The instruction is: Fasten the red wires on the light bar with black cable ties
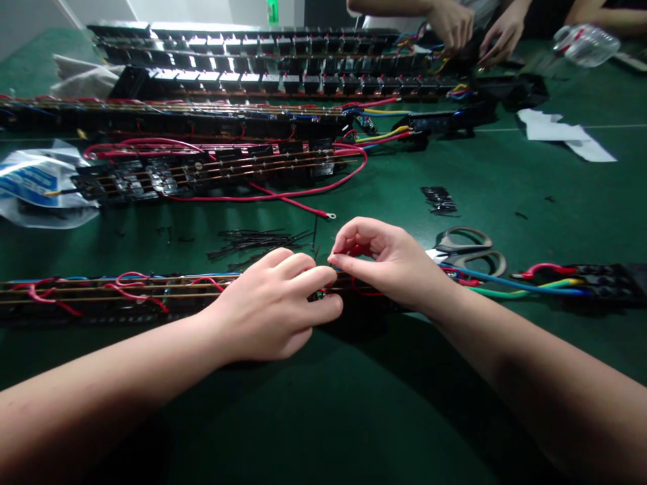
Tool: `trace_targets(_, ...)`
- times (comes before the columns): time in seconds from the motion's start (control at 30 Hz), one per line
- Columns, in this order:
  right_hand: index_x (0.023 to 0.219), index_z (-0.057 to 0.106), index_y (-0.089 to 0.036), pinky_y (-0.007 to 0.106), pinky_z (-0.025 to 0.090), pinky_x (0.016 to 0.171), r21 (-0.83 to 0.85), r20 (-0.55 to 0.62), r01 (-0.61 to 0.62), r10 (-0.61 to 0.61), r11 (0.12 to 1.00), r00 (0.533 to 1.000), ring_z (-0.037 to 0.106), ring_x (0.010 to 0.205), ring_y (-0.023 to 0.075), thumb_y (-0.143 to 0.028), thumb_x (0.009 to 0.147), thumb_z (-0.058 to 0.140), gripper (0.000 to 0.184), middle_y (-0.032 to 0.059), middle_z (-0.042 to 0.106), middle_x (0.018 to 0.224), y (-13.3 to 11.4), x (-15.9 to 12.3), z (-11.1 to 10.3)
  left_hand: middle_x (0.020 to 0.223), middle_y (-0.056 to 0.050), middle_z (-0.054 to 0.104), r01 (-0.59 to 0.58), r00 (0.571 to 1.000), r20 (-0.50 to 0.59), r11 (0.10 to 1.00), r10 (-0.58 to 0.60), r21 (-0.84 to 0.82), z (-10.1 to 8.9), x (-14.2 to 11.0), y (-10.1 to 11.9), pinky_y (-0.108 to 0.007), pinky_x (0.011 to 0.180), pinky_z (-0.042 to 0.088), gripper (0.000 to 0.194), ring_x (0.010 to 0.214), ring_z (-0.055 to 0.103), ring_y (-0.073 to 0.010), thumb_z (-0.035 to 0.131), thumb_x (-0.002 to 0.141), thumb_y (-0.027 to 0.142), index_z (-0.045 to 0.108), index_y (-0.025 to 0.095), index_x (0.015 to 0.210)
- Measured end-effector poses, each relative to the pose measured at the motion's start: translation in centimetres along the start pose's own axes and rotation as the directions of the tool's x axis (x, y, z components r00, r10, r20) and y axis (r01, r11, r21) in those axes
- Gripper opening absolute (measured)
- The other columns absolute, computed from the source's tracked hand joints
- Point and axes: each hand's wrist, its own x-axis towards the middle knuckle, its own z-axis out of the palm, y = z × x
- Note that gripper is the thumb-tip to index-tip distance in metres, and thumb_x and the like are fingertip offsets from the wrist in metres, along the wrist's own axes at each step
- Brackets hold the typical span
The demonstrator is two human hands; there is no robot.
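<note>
A long black strip point(187, 296) with brass-coloured rods and red and blue wires lies across the table in front of me. My left hand point(280, 303) lies over its middle, fingers bent around it and partly hiding it. Just to the right, my right hand point(381, 259) is closed in a pinch on the thin end of a black cable tie, most of which is hidden. Behind my left hand is a loose pile of black cable ties point(253, 241). Scissors point(470, 250) with grey handles lie beyond my right wrist, close to the strip's coloured wires.
More wired black strips point(242, 162) lie farther back, one with a looping red cable point(283, 197). A small bundle of black ties point(439, 200), white paper point(566, 135), a plastic bag point(45, 185) and a clear bottle point(589, 46) are around. Another person's hands point(455, 27) work at the back.
</note>
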Motion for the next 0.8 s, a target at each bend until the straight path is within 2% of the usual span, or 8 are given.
trace_targets(0.3, 0.086, 0.064, -0.02, 0.027, 0.051, 0.07, -0.059, 0.038, 0.032, -0.029, 0.998, 0.999, 0.065, 0.077, 0.0144, -0.023, 0.086, 0.07, 0.007, -0.0004, 0.066, 0.082, 0.09, -0.12, -0.03, 0.11, -0.006, 0.066, -0.011, 0.999, -0.049, 0.998, 0.014, 0.062, 0.38, -0.09, 0.07, -0.039, 0.075, 0.047, 0.007, 0.093, 0.057, -0.0227, 0.053, 0.094, 0.023, 0.06, 0.022, 0.095)
trace_targets(0.63, 0.085, 0.064, -0.02, 0.028, 0.05, 0.071, -0.07, 0.047, 0.041, -0.038, 0.997, 0.998, 0.064, 0.076, 0.0144, -0.022, 0.085, 0.069, 0.006, -0.0001, 0.067, 0.082, -0.14, -0.11, -0.08, 0.115, -0.006, 0.065, 0.014, 1.0, 0.021, 0.999, -0.015, 0.041, 0.06, 0.19, 0.23, -0.04, 0.075, 0.051, 0.011, 0.097, 0.058, -0.0246, 0.053, 0.085, 0.018, 0.058, 0.022, 0.093)
trace_targets(0.8, 0.085, 0.064, -0.019, 0.028, 0.051, 0.07, -0.055, 0.049, 0.053, -0.051, 0.997, 0.998, 0.064, 0.075, 0.0143, -0.021, 0.084, 0.069, 0.005, 0.0001, 0.067, 0.082, -0.19, -0.11, -0.12, 0.114, -0.007, 0.065, 0.022, 1.0, 0.009, 1.0, -0.022, 0.019, 0.22, 0.16, 0.2, -0.04, 0.074, 0.052, 0.007, 0.097, 0.059, -0.0252, 0.054, 0.089, 0.019, 0.06, 0.022, 0.092)
